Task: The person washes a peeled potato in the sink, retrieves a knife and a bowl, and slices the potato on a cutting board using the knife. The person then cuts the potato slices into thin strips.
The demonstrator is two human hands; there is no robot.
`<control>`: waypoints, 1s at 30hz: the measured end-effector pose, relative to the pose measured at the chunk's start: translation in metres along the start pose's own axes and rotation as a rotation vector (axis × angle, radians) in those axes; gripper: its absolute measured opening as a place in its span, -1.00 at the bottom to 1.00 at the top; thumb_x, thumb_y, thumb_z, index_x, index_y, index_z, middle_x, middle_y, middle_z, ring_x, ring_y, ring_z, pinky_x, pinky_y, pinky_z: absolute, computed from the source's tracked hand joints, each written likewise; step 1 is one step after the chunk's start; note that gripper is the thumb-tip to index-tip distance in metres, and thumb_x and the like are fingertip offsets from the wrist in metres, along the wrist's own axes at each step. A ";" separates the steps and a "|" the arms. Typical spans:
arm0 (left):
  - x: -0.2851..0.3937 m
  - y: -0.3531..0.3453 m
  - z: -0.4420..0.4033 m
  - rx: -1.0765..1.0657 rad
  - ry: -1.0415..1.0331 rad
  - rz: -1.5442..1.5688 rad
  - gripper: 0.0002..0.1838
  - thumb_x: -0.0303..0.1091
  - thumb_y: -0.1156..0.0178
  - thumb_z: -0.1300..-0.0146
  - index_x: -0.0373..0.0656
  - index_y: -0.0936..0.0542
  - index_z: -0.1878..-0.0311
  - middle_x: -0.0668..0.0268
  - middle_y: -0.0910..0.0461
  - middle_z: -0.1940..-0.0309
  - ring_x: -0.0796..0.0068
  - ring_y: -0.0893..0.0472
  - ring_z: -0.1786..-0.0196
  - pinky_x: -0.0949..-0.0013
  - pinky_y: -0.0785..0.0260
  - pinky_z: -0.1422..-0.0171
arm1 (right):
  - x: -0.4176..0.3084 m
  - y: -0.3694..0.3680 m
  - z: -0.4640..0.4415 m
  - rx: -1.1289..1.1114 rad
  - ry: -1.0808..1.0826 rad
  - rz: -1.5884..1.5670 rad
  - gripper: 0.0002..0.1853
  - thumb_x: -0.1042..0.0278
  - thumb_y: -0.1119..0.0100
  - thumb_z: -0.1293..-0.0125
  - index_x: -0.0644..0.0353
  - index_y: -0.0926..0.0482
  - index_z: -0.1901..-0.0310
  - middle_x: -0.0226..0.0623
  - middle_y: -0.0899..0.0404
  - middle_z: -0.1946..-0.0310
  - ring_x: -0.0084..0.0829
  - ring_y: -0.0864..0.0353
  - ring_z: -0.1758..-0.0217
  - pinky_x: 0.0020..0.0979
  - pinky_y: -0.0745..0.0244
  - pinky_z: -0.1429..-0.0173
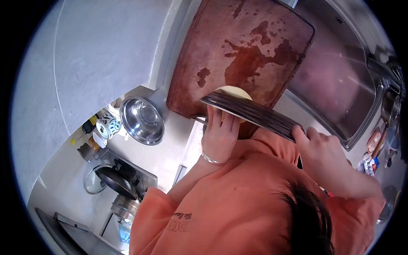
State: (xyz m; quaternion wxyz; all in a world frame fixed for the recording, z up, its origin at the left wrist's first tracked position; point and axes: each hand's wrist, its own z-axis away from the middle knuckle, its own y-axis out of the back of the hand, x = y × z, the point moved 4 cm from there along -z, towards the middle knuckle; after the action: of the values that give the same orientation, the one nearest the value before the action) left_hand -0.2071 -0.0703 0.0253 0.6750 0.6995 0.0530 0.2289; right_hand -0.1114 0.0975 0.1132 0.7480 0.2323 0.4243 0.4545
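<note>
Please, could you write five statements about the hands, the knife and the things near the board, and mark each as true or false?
1. The right hand holds the knife. True.
2. The metal bowl stands on the cutting board. False: it stands apart from the board, to its left in the view.
3. The bracelet is worn at the right hand. False: it is at the left hand.
4. Dark patches mark the cutting board. True.
5. The knife completely hides the pale round piece. False: part of it shows.
</note>
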 end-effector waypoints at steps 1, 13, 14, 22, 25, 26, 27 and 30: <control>0.000 0.000 -0.002 -0.001 0.002 0.001 -0.62 -0.37 -0.10 -0.05 -0.34 -0.54 0.05 0.01 -0.44 0.00 -0.09 -0.45 -0.09 -0.08 -0.31 -0.26 | 0.001 0.001 0.004 -0.027 -0.024 0.004 -0.74 0.32 -0.02 -0.17 0.29 -0.33 0.17 -0.13 -0.48 0.55 -0.21 -0.57 0.60 -0.31 -0.43 0.58; 0.003 0.001 -0.005 -0.002 -0.018 -0.147 -0.62 -0.40 -0.05 -0.08 -0.33 -0.51 0.02 0.04 -0.45 0.05 0.05 -0.45 -0.11 0.02 -0.38 -0.20 | 0.005 -0.025 -0.051 0.023 0.064 -0.148 -0.65 0.30 -0.17 -0.04 0.27 -0.30 0.21 -0.07 -0.50 0.53 -0.08 -0.58 0.50 -0.22 -0.47 0.47; 0.003 0.001 -0.004 0.001 -0.011 -0.133 -0.62 -0.40 -0.05 -0.09 -0.33 -0.51 0.01 0.04 -0.45 0.05 0.05 -0.45 -0.12 0.02 -0.38 -0.20 | 0.005 -0.024 -0.046 -0.002 0.028 -0.140 -0.65 0.30 -0.17 -0.04 0.27 -0.30 0.21 -0.07 -0.51 0.53 -0.08 -0.58 0.50 -0.21 -0.47 0.47; 0.004 0.007 -0.012 0.034 0.006 -0.138 -0.58 -0.44 -0.10 -0.03 -0.34 -0.50 -0.02 0.09 -0.47 -0.01 0.08 -0.47 -0.11 0.12 -0.40 -0.19 | 0.016 -0.045 -0.063 0.080 0.062 -0.071 -0.71 0.34 -0.10 -0.08 0.27 -0.33 0.19 -0.10 -0.51 0.55 -0.11 -0.60 0.50 -0.23 -0.51 0.43; 0.003 0.005 -0.010 0.015 0.029 -0.140 -0.57 -0.44 -0.09 -0.04 -0.34 -0.48 -0.04 0.08 -0.46 -0.02 0.09 -0.45 -0.13 0.11 -0.38 -0.21 | 0.020 -0.059 -0.067 0.133 0.079 -0.068 -0.73 0.37 -0.06 -0.10 0.26 -0.32 0.18 -0.10 -0.51 0.55 -0.12 -0.60 0.49 -0.24 -0.50 0.44; 0.003 0.005 -0.009 0.014 0.023 -0.140 -0.55 -0.43 -0.11 -0.03 -0.34 -0.48 -0.04 0.07 -0.46 -0.02 0.09 -0.44 -0.14 0.11 -0.37 -0.22 | 0.022 -0.061 -0.065 0.157 0.082 -0.084 -0.73 0.38 -0.06 -0.10 0.25 -0.32 0.17 -0.10 -0.51 0.54 -0.12 -0.60 0.49 -0.24 -0.50 0.44; 0.003 0.005 -0.008 0.014 0.016 -0.139 -0.54 -0.42 -0.13 -0.01 -0.34 -0.48 -0.04 0.06 -0.46 -0.02 0.08 -0.44 -0.14 0.10 -0.37 -0.23 | 0.024 -0.061 -0.060 0.155 0.083 -0.082 -0.73 0.38 -0.06 -0.10 0.25 -0.32 0.17 -0.10 -0.51 0.54 -0.12 -0.60 0.49 -0.24 -0.50 0.44; 0.000 0.004 -0.004 0.054 0.013 -0.066 -0.52 -0.39 -0.20 0.05 -0.35 -0.49 -0.02 0.03 -0.46 -0.02 0.01 -0.45 -0.13 0.12 -0.39 -0.20 | 0.024 -0.053 -0.044 0.101 0.027 -0.028 -0.73 0.37 -0.06 -0.10 0.23 -0.31 0.17 -0.11 -0.50 0.50 -0.12 -0.60 0.48 -0.24 -0.50 0.44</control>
State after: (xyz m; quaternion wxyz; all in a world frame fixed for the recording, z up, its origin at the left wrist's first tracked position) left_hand -0.2097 -0.0669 0.0294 0.6626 0.7138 0.0866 0.2095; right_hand -0.1176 0.0913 0.0402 0.7357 0.2575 0.4600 0.4252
